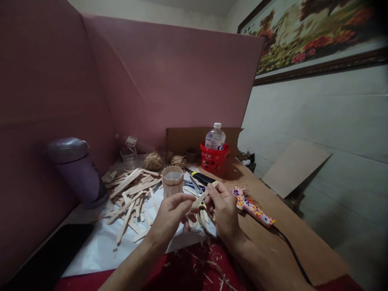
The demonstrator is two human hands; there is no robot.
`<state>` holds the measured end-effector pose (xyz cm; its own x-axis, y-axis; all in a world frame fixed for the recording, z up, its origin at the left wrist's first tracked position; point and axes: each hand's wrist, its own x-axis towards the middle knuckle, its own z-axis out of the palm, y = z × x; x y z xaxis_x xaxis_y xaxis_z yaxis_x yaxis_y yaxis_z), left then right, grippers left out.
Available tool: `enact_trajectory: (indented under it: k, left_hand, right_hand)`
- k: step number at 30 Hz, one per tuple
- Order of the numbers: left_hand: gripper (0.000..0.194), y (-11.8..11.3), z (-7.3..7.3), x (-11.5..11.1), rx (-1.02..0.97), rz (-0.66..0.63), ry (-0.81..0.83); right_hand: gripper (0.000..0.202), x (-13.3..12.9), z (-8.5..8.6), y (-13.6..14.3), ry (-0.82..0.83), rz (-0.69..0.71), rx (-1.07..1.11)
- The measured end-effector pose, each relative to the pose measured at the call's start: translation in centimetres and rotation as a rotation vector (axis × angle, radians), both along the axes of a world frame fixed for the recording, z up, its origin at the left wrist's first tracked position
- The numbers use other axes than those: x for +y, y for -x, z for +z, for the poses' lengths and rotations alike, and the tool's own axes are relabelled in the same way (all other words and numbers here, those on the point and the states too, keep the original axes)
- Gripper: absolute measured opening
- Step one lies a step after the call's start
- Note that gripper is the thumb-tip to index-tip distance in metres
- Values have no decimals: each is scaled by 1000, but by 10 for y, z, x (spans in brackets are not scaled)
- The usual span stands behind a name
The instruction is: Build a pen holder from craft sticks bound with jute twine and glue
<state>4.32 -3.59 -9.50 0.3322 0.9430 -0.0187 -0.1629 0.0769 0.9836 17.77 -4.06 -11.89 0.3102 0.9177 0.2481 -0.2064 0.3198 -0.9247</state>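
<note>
A wooden craft stick [203, 197] spans the gap between my two hands. My right hand [223, 208] pinches its upper end between thumb and fingers. At the lower end, the thumb and index finger of my left hand [176, 210] close on the stick. Just behind my left hand stands a cup ringed with upright sticks [172, 182], its inside greyish. Scissors [209, 222] lie partly hidden beneath my hands. To the left is a loose pile of craft sticks [133, 194] on a white sheet [91, 250].
A purple bottle [77, 173] and a black flat object [54, 254] are at left. Behind are twine balls [153, 161] and a red bucket [214, 160] holding a plastic bottle [215, 138]. A black-handled tool [204, 178] lies centrally; a flower-patterned corded tool [254, 210] lies right.
</note>
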Motion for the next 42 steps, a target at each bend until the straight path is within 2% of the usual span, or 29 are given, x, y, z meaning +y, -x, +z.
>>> enact_trajectory:
  k: [3, 6, 10, 15, 19, 24, 28, 31, 38, 42]
  left_hand:
    - [24, 0, 2, -2, 57, -43, -49]
    - [19, -1, 3, -2, 89, -53, -68]
    - [6, -4, -1, 1, 86, 44, -78]
    - [4, -7, -13, 5, 76, 140, -87]
    - [11, -6, -18, 7, 65, 189, -43]
    - [17, -4, -14, 6, 12, 67, 22]
    - [9, -4, -11, 5, -23, 11, 9]
    - [4, -4, -10, 5, -18, 54, 28]
    - [6, -3, -14, 6, 18, 201, 87]
    - [12, -4, -16, 7, 1, 204, 135]
  right_hand:
    - [31, -5, 4, 4, -52, 34, -74]
    - [29, -9, 7, 8, -110, 39, -139]
    - [27, -14, 10, 11, -126, 45, -250]
    - [24, -17, 9, 16, -94, -1, -351]
    - [24, -18, 9, 20, -135, 43, -348]
    - [26, -11, 8, 13, -99, 9, -271]
    - [27, -8, 7, 11, -114, 86, -197]
    - [27, -10, 7, 12, -109, 83, -240]
    - [27, -13, 2, 18, -34, 71, -339]
    - [28, -14, 2, 19, -66, 108, -313]
